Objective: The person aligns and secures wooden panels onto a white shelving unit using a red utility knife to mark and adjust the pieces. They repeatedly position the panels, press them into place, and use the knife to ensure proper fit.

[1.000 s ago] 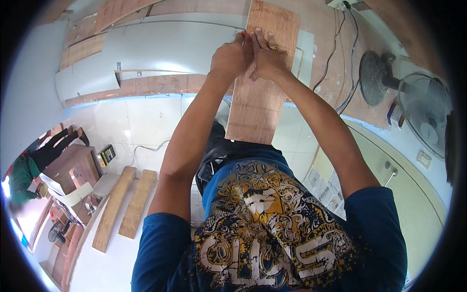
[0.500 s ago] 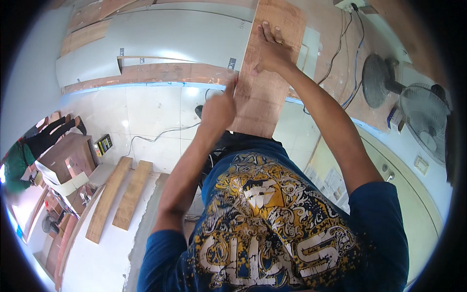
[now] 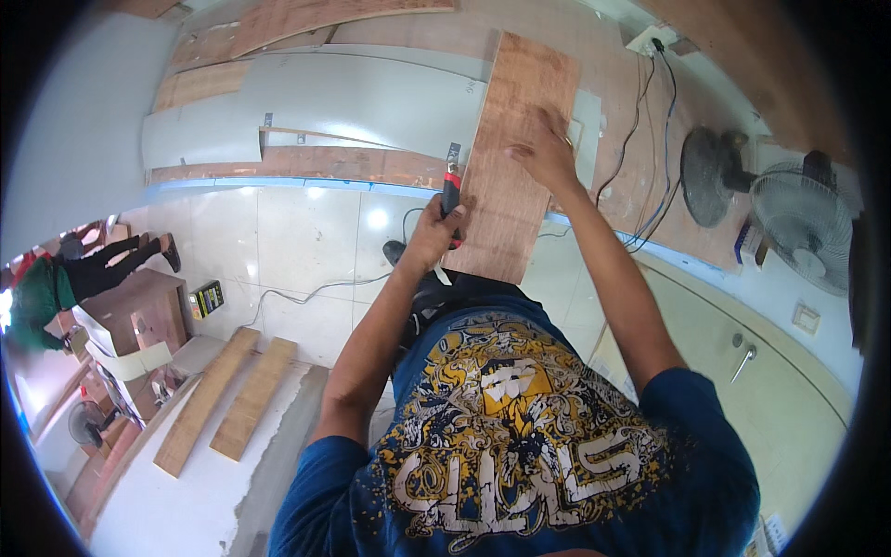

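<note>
A long reddish-brown plywood board (image 3: pixel 510 186) lies across the bench, its near end reaching toward my waist. My left hand (image 3: pixel 434 232) is closed round a black-and-red tool (image 3: pixel 451 193), which looks like a utility knife, beside the board's left edge. A small metal end shows at the tool's far tip. On the right half of the board, my right hand (image 3: pixel 549 158) has its fingers spread, apparently touching the surface. It grips nothing.
Grey-white laminate sheets (image 3: pixel 362 97) cover the bench at left. Two fans (image 3: pixel 800 218) and cables (image 3: pixel 668 139) are at right. Two wooden strips (image 3: pixel 251 399) lie at lower left, near a yellow-and-black box (image 3: pixel 206 300). Another person (image 3: pixel 42 297) in green bends at far left.
My left hand has moved from a blurred motion along the board's edge to a steadier place, showing the tool. My right hand has shifted nearer to me on the board. The view has shifted.
</note>
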`<action>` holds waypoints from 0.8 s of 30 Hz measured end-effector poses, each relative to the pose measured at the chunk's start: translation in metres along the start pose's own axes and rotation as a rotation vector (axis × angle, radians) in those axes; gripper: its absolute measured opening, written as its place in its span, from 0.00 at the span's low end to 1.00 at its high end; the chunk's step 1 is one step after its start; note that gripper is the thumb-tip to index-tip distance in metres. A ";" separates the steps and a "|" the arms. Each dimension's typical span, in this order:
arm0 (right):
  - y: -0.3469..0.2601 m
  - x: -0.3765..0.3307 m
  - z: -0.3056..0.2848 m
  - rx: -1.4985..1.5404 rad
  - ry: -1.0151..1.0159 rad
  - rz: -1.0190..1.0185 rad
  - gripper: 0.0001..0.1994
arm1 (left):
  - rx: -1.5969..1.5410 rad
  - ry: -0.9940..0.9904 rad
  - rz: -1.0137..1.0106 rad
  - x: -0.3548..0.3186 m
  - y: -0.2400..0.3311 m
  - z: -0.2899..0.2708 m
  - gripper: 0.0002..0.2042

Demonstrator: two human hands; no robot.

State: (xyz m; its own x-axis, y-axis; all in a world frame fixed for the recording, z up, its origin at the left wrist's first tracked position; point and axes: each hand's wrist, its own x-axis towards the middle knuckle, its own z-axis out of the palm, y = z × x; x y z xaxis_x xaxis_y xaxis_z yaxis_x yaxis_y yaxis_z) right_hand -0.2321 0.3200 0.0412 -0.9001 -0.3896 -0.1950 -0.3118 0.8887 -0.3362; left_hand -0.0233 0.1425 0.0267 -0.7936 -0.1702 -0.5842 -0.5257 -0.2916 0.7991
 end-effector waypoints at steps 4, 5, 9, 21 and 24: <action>0.036 -0.046 0.032 0.460 0.241 0.289 0.48 | 0.130 -0.013 0.318 0.000 0.004 0.028 0.23; 0.036 -0.050 0.036 0.411 0.329 0.254 0.44 | 0.206 0.010 0.386 0.007 -0.010 0.036 0.23; 0.046 -0.049 0.019 0.733 0.375 0.226 0.31 | 0.491 -0.006 0.424 0.013 0.019 0.076 0.22; 0.123 -0.036 0.019 0.986 0.343 0.416 0.42 | 0.062 -0.261 0.077 0.035 0.010 0.102 0.17; 0.141 -0.020 0.010 0.925 0.324 0.438 0.47 | 0.095 -0.206 0.116 0.039 0.014 0.079 0.17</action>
State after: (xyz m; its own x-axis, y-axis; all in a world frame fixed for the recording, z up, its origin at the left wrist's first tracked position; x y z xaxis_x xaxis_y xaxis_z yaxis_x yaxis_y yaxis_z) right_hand -0.2548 0.4511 -0.0117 -0.9579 0.1220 -0.2601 0.2868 0.3540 -0.8902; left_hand -0.0858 0.2056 0.0267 -0.8910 0.0010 -0.4541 -0.4460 -0.1900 0.8746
